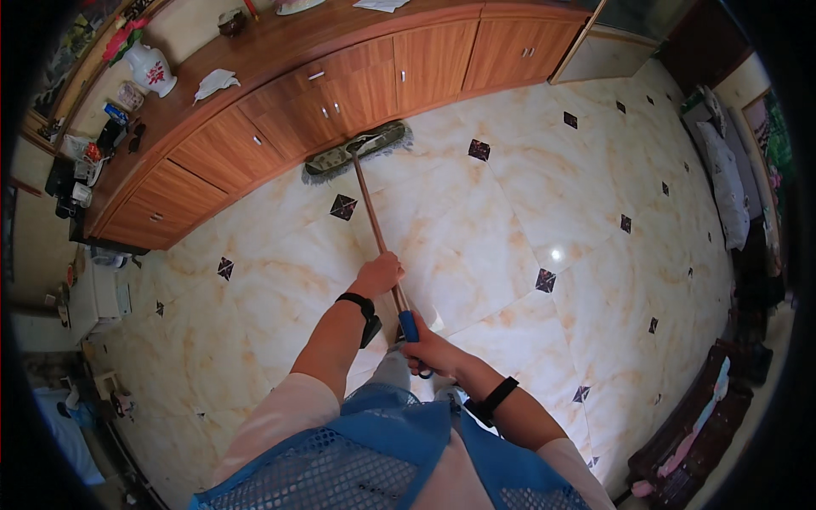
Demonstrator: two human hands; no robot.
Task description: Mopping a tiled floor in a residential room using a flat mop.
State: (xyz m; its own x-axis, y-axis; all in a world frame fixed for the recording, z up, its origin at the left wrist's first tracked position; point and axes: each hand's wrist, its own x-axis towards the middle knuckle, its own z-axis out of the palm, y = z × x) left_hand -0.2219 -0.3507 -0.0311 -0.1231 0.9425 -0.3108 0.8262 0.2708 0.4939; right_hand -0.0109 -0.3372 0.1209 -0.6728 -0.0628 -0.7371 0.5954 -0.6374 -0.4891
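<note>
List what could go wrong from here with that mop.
The mop head lies along the base of the wooden cabinets, so a sharp push might knock or scuff them.

The floor looks glossy; if it is damp, which I can't tell, slipping is possible.

The right grip holds the blue end of the handle close to the person, so a snag might jab them.

The place looked like a home, probably a living room: a flower vase [153, 71] and a dark pot [230, 23] stood along the back edge of a long wooden cabinet's [365, 81] surface [276, 53], with sunglasses [136, 138] toward its left end. A pale cushion [722, 183] and a marbled tile floor [450, 217] with dark diamond insets [479, 150] looked domestic too.
</note>
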